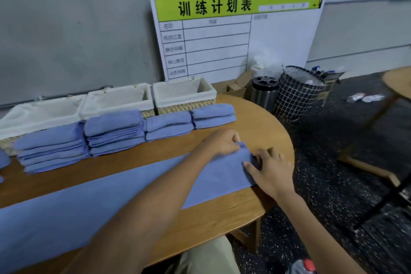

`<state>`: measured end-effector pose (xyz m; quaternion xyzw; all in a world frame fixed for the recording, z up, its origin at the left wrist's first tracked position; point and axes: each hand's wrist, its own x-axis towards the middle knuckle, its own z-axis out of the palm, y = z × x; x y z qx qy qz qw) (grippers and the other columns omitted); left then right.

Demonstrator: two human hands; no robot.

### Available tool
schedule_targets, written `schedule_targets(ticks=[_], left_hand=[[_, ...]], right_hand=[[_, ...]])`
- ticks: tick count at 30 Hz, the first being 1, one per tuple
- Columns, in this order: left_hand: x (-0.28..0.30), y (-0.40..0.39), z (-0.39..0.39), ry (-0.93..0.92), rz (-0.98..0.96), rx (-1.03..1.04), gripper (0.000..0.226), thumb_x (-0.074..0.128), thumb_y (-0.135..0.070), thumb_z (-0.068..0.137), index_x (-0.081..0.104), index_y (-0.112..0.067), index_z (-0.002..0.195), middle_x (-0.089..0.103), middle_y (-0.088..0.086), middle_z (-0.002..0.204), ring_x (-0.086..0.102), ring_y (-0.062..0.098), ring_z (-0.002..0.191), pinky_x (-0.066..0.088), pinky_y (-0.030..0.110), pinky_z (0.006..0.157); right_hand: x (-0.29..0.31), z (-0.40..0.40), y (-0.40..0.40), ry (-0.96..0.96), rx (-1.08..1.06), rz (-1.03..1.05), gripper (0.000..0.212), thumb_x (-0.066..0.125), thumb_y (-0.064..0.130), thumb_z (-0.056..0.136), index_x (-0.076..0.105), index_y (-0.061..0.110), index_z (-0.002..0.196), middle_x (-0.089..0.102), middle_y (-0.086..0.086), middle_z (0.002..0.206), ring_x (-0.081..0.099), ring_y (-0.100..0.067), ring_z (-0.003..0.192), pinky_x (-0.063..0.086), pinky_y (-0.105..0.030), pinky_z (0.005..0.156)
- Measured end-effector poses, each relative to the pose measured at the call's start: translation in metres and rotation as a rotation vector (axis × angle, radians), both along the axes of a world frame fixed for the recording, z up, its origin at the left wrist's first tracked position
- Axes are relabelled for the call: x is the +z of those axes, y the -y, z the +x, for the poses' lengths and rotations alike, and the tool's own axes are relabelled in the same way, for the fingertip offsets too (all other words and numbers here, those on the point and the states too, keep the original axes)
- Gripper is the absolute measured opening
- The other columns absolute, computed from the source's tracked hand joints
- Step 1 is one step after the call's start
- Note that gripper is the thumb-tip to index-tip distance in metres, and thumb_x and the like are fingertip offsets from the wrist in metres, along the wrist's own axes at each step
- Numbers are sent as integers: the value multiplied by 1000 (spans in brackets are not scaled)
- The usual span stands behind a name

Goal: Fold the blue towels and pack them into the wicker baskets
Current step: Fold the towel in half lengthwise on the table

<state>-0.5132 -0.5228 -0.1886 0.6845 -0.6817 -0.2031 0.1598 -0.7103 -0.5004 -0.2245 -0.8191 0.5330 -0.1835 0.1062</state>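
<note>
towel (93, 204): left end cut by frame edge; middle hidden under left arm
left basket (33, 115): cut at left edge
chart (233, 35): small row labels too blurred to read
bottle (303, 266): cut at bottom edge, blurred

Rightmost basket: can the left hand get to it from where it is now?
Probably yes. The left hand pinches the far corner of the flat towel, and only the low stack of folded towels lies between it and the rightmost basket, whose top is open.
</note>
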Motion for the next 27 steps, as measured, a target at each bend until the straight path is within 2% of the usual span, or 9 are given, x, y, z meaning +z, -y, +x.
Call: schedule_targets(ticks=[3,6,9,11,17,19,20,23,27], left_hand=[[15,13,2,-143,147,-48,16,70,-33,78,62,-23,88,66,-3,92,60,13,84,49,29,76],[14,19,10,-347,165,-62,27,75,-32,70,66,-22,95,74,3,98,69,20,92,54,37,91],[11,20,16,-431,138,-61,26,78,-29,86,70,-23,110,76,1,103,69,12,102,52,35,100],[13,19,20,-469,85,-108,25,77,-27,89,71,-21,112,76,-1,99,69,5,98,51,25,96],[12,17,21,-532,-115,-103,26,75,-14,89,70,-13,115,72,-2,90,66,-2,76,51,16,75],[13,15,21,-559,-124,-97,27,73,-11,91,67,-12,118,70,3,86,60,3,57,50,19,61],[15,13,22,-576,-122,-98,27,72,-11,92,66,-12,119,69,6,87,58,6,52,50,21,59],[20,8,29,-607,-103,-56,28,68,-13,95,64,-15,122,70,5,93,67,13,58,48,22,55],[32,-11,51,-763,-77,-1,30,62,-7,98,63,-18,126,71,-4,87,71,17,77,55,27,66]], right_hand=[[1,8,10,42,24,59,52,52,64,91,58,20,119,53,-8,112,53,-34,106,45,-41,83],[6,18,23,53,40,105,49,55,59,92,59,16,115,53,-9,110,55,-33,100,45,-41,81],[8,20,27,173,44,189,35,62,50,92,51,19,79,46,-1,91,52,-27,81,34,-36,67],[6,16,27,247,58,191,39,63,46,91,44,21,70,45,-1,83,49,-25,76,33,-36,65],[4,-2,19,461,162,303,24,65,23,94,43,14,98,49,-1,65,44,-18,55,30,-32,52],[5,-5,16,567,158,349,27,67,20,93,41,20,100,54,-13,67,47,-20,54,34,-31,49],[6,-6,13,640,156,377,28,67,19,93,40,24,100,57,-20,73,51,-24,56,38,-37,51],[13,-4,2,853,147,380,31,68,18,93,42,32,103,62,-22,91,61,-40,69,51,-57,60],[37,18,-22,968,201,240,36,67,11,93,47,31,116,60,-2,88,57,-18,73,51,-45,67]])
